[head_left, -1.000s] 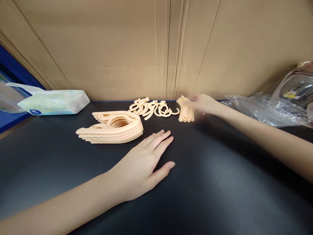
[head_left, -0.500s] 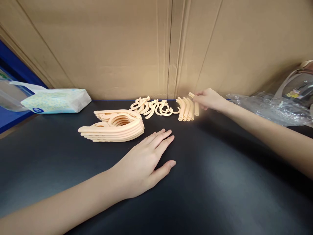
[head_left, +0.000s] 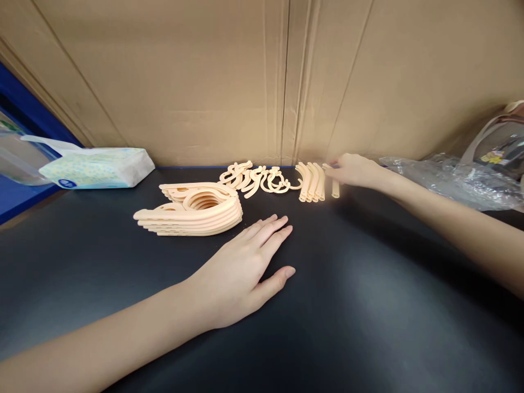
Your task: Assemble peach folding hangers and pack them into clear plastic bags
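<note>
My left hand (head_left: pixel 241 270) lies flat on the black table with its fingers apart, holding nothing. Just beyond its fingertips, to the left, is a neat stack of peach plastic hanger bodies (head_left: pixel 196 215). At the back my right hand (head_left: pixel 354 169) has its fingers closed on a curved hanger arm piece (head_left: pixel 335 188), whose lower end shows below the fingers. Left of that piece, several similar hanger arm pieces (head_left: pixel 311 183) lie side by side in a row. Peach hanger hooks (head_left: pixel 276 181) lie in a loose line between the row and the stack.
A pack of tissues (head_left: pixel 98 168) lies at the back left. Clear plastic bags (head_left: pixel 442 177) and a dark see-through bag (head_left: pixel 497 153) stand at the right. Cardboard (head_left: pixel 204 82) walls in the back of the black table (head_left: pixel 327 327).
My right hand has shifted slightly right with the hanger arm piece, widening the space between it and the row. My left hand stays in place.
</note>
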{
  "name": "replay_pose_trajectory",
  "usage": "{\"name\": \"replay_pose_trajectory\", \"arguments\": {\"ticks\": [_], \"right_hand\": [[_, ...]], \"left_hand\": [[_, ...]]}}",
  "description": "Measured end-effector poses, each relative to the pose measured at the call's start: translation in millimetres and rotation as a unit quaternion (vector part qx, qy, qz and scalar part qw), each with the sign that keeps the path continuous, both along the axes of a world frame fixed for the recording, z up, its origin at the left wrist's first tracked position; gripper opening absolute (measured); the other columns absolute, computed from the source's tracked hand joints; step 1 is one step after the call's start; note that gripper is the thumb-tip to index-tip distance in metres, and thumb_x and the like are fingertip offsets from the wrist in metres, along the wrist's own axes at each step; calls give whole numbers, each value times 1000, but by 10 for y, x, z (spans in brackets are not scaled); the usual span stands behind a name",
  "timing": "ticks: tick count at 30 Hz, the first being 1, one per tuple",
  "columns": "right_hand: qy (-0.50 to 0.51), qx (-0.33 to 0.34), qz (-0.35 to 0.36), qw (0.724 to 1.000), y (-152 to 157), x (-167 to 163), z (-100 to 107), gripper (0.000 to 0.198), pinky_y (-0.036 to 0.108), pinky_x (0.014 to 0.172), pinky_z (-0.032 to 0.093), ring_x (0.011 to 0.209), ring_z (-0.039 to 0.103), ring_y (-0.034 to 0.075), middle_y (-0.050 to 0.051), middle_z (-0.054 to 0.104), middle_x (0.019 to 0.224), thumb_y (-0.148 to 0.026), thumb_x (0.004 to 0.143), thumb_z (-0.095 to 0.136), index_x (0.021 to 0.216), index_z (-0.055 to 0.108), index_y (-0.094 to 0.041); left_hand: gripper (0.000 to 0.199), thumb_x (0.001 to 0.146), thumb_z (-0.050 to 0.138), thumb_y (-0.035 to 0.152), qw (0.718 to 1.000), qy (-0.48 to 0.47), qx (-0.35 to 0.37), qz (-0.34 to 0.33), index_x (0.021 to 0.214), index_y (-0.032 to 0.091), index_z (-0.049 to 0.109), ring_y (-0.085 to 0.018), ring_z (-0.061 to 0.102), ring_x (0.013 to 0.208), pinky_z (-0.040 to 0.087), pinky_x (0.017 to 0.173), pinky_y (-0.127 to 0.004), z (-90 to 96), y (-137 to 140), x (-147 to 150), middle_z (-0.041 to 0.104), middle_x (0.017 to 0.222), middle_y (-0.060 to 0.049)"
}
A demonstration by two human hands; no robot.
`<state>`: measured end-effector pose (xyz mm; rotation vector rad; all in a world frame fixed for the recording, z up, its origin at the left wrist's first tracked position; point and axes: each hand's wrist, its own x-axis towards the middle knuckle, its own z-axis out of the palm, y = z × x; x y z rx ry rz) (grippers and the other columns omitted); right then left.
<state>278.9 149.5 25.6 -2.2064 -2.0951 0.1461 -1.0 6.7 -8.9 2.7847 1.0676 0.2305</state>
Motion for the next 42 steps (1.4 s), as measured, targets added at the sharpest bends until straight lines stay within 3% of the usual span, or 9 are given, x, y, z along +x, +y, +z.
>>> {"name": "replay_pose_trajectory", "arguments": {"ticks": [3,8,22,28,34,42], "right_hand": [[-1,9,-3,1000,-11,-2,5,43,36,77,50,102,68,31,13,75,105,-44,92,50,119,71,-17],[15,15,-5,1000,-16,-9,-10,44,37,84,51,107,67,33,14,73,114,-43,92,52,121,70,-15],[100,33,31,994,39,-46,-115,32,29,83,50,99,69,25,12,76,103,-34,95,52,108,73,-13],[119,29,27,992,33,-57,-140,36,27,70,51,77,69,19,7,76,83,-38,95,48,105,73,-15],[104,24,29,994,27,-40,-124,40,28,75,49,88,69,22,7,76,86,-41,92,55,118,70,-16],[40,15,19,999,-16,-46,-53,37,29,72,50,88,71,23,6,77,89,-41,91,53,113,72,-19]], "left_hand": [[58,104,39,45,1000,-10,4,-1,151,11,39,-30,31,149,32,122,-50,-1,3,-3,36,160,-12],[60,104,37,46,1000,-1,1,-1,152,11,38,-30,30,150,32,121,-51,4,3,-3,35,161,-12],[58,104,38,45,1000,-6,-2,1,151,11,39,-30,31,149,32,122,-51,9,8,1,35,160,-13],[58,103,40,45,1000,-13,-2,0,151,11,40,-30,31,149,32,122,-50,1,7,-4,36,160,-13],[58,104,38,46,1000,-18,6,-1,151,12,39,-29,31,150,32,122,-50,-20,11,-11,35,160,-12],[58,104,38,46,1000,-11,0,1,151,12,40,-30,31,149,33,121,-50,14,-1,3,35,160,-13]]}}
